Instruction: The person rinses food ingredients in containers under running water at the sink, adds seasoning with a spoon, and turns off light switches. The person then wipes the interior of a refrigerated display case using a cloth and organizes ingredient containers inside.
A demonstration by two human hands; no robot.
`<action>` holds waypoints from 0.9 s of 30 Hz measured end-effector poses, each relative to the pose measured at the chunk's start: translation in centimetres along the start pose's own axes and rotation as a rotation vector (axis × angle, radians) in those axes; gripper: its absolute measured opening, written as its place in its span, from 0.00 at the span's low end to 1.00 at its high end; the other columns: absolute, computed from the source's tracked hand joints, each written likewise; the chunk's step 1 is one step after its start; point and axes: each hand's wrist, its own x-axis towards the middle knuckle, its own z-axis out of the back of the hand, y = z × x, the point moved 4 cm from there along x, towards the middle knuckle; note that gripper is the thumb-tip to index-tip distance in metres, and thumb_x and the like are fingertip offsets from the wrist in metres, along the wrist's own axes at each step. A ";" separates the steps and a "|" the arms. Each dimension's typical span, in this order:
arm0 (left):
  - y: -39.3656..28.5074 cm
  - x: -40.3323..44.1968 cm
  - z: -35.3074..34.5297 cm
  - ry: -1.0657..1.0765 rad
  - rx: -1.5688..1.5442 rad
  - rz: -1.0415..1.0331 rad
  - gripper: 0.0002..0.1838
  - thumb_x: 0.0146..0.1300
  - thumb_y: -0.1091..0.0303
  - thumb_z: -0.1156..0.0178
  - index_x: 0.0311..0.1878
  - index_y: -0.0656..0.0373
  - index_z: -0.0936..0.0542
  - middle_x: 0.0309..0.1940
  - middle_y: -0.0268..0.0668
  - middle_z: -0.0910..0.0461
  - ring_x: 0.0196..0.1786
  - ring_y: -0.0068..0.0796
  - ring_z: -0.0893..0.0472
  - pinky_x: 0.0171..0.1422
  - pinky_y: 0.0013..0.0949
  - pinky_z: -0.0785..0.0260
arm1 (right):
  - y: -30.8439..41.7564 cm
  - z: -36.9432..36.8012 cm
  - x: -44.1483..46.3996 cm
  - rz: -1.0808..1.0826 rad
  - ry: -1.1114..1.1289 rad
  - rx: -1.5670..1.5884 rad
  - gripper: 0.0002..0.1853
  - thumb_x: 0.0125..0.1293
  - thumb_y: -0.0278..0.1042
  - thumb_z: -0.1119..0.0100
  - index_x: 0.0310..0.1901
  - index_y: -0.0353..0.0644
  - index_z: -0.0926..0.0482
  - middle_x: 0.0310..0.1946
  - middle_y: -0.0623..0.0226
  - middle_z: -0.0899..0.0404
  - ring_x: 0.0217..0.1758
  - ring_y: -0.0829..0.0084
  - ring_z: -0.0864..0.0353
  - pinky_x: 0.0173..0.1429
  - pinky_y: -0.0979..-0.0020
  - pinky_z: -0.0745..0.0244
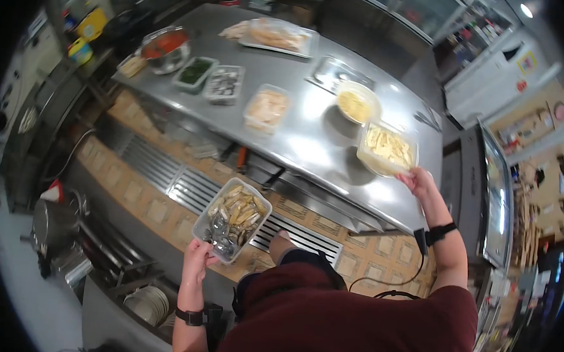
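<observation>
My left hand (198,261) grips the near corner of a rectangular plastic container (266,204), out over the floor beside the table. Inside it lie yellowish-brown pieces (244,212) and dark, shiny pieces (223,237) whose kind I cannot make out. With its fingers closed on the corner, my right hand (416,182) holds a clear plastic container (372,163) of pale yellow food pieces (387,145) at the table's right side. A dark shadow lies on the metal beside that container. Just behind it is a round bowl (376,99) of yellow food.
On the steel table (310,132) are a container of pale food (268,107), a container of grey pieces (223,84), a container of greens (196,73), a pot of red food (167,43) and a foil-like tray (277,37). Tongs (427,120) lie at right. Stacked plates (147,304) sit lower left.
</observation>
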 end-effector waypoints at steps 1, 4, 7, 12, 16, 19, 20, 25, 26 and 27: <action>-0.5 0.2 2.9 -0.057 -0.039 -0.018 0.07 0.51 0.73 0.49 0.36 0.58 0.29 0.28 0.35 0.23 0.27 0.23 0.22 0.27 0.23 0.27 | -1.6 -2.9 0.3 0.014 0.036 -0.026 0.18 0.57 0.21 0.64 0.50 0.26 0.40 0.39 0.42 0.27 0.32 0.54 0.20 0.29 0.76 0.18; -2.7 1.2 10.5 -0.190 -0.162 -0.072 0.06 0.51 0.73 0.48 0.34 0.58 0.29 0.27 0.34 0.24 0.26 0.22 0.23 0.27 0.25 0.27 | -5.9 -14.8 1.4 -0.007 0.278 -0.160 0.20 0.54 0.19 0.63 0.51 0.25 0.41 0.39 0.42 0.28 0.34 0.56 0.20 0.29 0.76 0.18; -6.2 1.5 16.6 -0.326 -0.288 -0.107 0.06 0.50 0.74 0.47 0.33 0.57 0.29 0.26 0.32 0.24 0.24 0.21 0.24 0.29 0.27 0.25 | -10.3 -28.8 2.5 -0.113 0.492 -0.165 0.20 0.51 0.15 0.62 0.49 0.24 0.37 0.38 0.45 0.26 0.32 0.55 0.20 0.30 0.74 0.18; -11.1 2.3 28.7 -0.471 -0.457 -0.190 0.07 0.49 0.76 0.47 0.33 0.57 0.28 0.26 0.32 0.24 0.25 0.21 0.23 0.29 0.27 0.24 | -17.8 -53.5 1.1 -0.110 0.705 -0.299 0.18 0.50 0.16 0.60 0.47 0.30 0.35 0.39 0.49 0.25 0.35 0.60 0.20 0.38 0.67 0.19; -17.1 1.9 36.7 -0.658 -0.590 -0.249 0.10 0.49 0.75 0.47 0.38 0.57 0.28 0.31 0.35 0.23 0.31 0.27 0.21 0.34 0.30 0.23 | -23.4 -73.2 -1.1 -0.260 0.985 -0.322 0.17 0.53 0.18 0.56 0.47 0.32 0.34 0.39 0.52 0.24 0.37 0.62 0.21 0.44 0.66 0.22; -20.7 2.6 42.5 -0.788 -0.654 -0.279 0.10 0.50 0.73 0.47 0.39 0.58 0.28 0.33 0.35 0.23 0.32 0.29 0.21 0.34 0.30 0.24 | -26.3 -86.1 -2.6 -0.295 1.100 -0.375 0.17 0.54 0.19 0.56 0.47 0.32 0.34 0.39 0.52 0.25 0.37 0.61 0.21 0.43 0.69 0.23; -20.9 3.7 45.3 -0.791 -0.689 -0.303 0.11 0.50 0.73 0.47 0.40 0.58 0.28 0.34 0.36 0.23 0.32 0.29 0.21 0.33 0.28 0.24 | -27.2 -90.4 -3.2 -0.300 1.102 -0.393 0.17 0.54 0.18 0.57 0.48 0.31 0.34 0.40 0.51 0.25 0.35 0.60 0.21 0.39 0.71 0.22; -25.8 8.5 58.9 -0.866 -0.768 -0.437 0.11 0.51 0.72 0.48 0.40 0.57 0.30 0.32 0.34 0.25 0.29 0.25 0.22 0.27 0.24 0.25 | -31.6 -109.1 -5.8 -0.300 1.100 -0.351 0.20 0.52 0.15 0.61 0.50 0.29 0.40 0.44 0.43 0.30 0.35 0.55 0.21 0.33 0.73 0.19; -26.7 9.3 61.5 -0.889 -0.777 -0.412 0.10 0.51 0.72 0.48 0.39 0.57 0.30 0.32 0.33 0.26 0.29 0.25 0.23 0.27 0.24 0.26 | -32.0 -112.6 -6.0 -0.264 1.119 -0.353 0.20 0.52 0.15 0.62 0.50 0.29 0.40 0.45 0.43 0.30 0.36 0.54 0.21 0.33 0.72 0.19; -28.9 10.7 64.9 -0.910 -0.782 -0.420 0.10 0.51 0.72 0.48 0.39 0.56 0.30 0.32 0.33 0.27 0.28 0.24 0.24 0.26 0.24 0.26 | -32.6 -115.8 -6.1 -0.280 1.082 -0.362 0.20 0.52 0.15 0.61 0.49 0.30 0.40 0.45 0.43 0.31 0.36 0.52 0.22 0.34 0.71 0.18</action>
